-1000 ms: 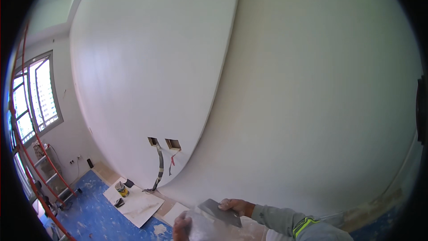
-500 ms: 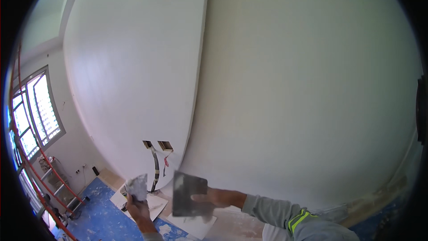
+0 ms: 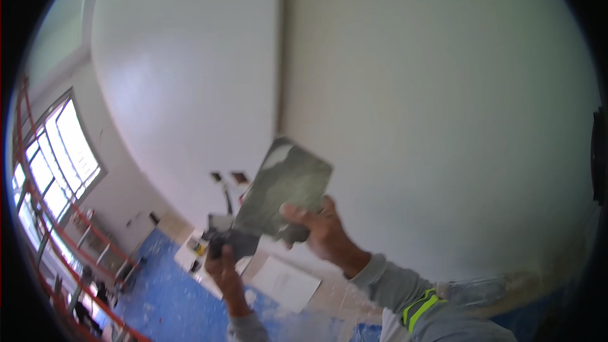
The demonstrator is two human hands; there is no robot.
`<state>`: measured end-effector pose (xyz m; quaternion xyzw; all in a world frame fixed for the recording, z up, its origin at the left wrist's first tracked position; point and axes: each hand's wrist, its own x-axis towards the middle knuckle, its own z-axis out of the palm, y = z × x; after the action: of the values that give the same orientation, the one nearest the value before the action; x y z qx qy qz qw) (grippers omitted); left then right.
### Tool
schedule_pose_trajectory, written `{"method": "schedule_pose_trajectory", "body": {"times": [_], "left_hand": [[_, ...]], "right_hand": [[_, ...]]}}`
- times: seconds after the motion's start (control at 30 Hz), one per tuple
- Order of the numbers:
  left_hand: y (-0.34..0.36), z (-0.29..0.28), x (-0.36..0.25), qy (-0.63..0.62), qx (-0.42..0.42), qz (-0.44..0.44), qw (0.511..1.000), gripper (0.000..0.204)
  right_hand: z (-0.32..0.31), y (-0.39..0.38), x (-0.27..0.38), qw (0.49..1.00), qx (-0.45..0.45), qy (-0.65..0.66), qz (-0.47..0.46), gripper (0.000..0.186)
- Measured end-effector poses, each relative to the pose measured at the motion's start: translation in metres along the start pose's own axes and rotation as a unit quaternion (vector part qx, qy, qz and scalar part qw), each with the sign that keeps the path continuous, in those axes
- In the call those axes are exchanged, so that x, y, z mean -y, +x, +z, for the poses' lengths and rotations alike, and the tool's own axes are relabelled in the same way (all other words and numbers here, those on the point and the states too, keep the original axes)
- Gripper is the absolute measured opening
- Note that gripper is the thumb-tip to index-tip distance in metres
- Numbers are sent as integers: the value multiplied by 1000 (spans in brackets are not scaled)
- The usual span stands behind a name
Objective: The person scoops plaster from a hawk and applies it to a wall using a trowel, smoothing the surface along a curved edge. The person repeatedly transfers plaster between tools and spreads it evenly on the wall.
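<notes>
My right hand (image 3: 332,234) grips a broad rectangular plastering trowel (image 3: 288,183), thumb laid over its grey face. A white smear of filler sits near the plate's top corner. The trowel is raised and tilted in front of the wall's vertical step. Below and left of it, my left hand (image 3: 227,273) is closed round a putty knife (image 3: 242,242) with a dark handle and a grey blade. The blade's edge lies close to the trowel's lower left corner; motion blur hides whether they touch.
A white wall panel (image 3: 190,76) stands left of a recessed wall (image 3: 430,101). Two socket cut-outs (image 3: 239,178) with a hanging cable are low on the panel. White board offcuts (image 3: 285,284) lie on the blue floor sheet (image 3: 155,278). An orange ladder (image 3: 76,247) stands by a window (image 3: 57,158).
The trowel has risen and turned, now showing its face with a filler smear. My left hand has shifted right and the putty knife has tipped over toward the trowel. The view has swung slightly.
</notes>
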<state>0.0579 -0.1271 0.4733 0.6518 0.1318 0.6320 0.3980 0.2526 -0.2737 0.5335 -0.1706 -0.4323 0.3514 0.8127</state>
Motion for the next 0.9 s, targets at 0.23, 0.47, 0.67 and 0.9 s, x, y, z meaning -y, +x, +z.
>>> {"method": "schedule_pose_trajectory", "body": {"times": [0.23,0.47,0.67,0.9], "left_hand": [[-7,5,-5,35,-22,-16,999,30],[-9,-6,10,105,-18,7,994,32],[-9,-12,19,170,-14,61,983,30],[-8,-12,-1,279,78,126,949,35]], "right_hand": [[11,10,-7,995,-6,41,96,25],[3,20,-42,983,13,62,174,22],[1,23,-57,978,-1,70,195,20],[-2,20,-61,977,-44,79,195,19]]}}
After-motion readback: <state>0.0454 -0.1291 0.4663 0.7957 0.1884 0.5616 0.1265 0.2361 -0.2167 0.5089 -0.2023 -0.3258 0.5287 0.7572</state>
